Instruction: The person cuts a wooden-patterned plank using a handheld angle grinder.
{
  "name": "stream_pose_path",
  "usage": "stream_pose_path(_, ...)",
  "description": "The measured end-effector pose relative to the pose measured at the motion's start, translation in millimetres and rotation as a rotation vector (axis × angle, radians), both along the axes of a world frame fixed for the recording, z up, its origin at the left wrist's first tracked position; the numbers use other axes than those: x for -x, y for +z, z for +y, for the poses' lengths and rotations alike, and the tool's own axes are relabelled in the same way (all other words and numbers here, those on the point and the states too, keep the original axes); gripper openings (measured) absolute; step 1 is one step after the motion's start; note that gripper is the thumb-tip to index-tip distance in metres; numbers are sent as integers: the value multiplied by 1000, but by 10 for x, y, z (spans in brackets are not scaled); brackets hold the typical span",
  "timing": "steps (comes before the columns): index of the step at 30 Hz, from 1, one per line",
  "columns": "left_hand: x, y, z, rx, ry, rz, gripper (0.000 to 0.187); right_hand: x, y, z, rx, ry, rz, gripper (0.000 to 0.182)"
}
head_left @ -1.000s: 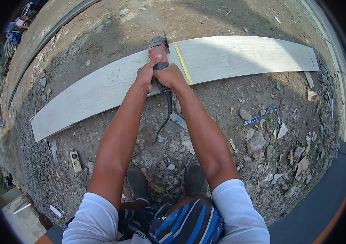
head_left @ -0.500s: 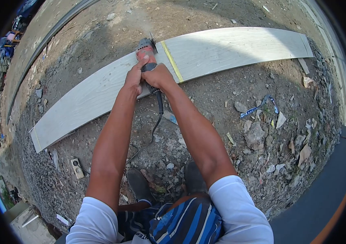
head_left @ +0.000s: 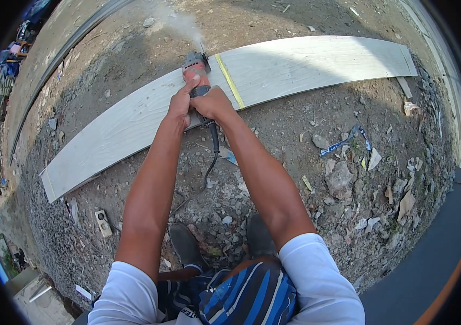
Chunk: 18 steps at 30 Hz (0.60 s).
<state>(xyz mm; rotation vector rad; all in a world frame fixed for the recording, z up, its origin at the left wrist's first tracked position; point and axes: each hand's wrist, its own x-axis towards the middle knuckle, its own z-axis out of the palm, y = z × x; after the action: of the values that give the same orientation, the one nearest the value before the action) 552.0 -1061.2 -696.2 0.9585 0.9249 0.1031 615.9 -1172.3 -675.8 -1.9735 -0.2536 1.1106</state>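
Grinder [head_left: 194,74] at the pale board's [head_left: 306,62] far edge
Left hand [head_left: 180,103] and right hand [head_left: 214,102] both clamped around it; disc [head_left: 204,53] beside a yellow strip [head_left: 229,81]; dust [head_left: 179,24] beyond

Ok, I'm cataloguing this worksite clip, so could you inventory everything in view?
Angle grinder: one, red, black and grey, at the board
Cord: one, black, trailing from the grinder
Board: one, pale grey, across the ground
Strip: one, yellow, across the board
Dust: one cloud, whitish, beyond the grinder
Socket block: one, cream, ground at left
Printed band: one, blue and white, ground at right
Stones: many, mostly grey, ground
Clutter: too small to count, mixed, left edge
Shoes: two, dark grey, bottom
Sleeves: two, white, bottom
Shorts: one pair, blue-striped, bottom
Left fingers; right fingers: one set each, bare, gripping the grinder
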Motion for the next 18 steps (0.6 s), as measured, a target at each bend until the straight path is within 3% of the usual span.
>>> stream_pose_path(18, 14, -145, 34, -22, 40, -14, 60, 19, -37, -35, 17, 17, -10, 81)
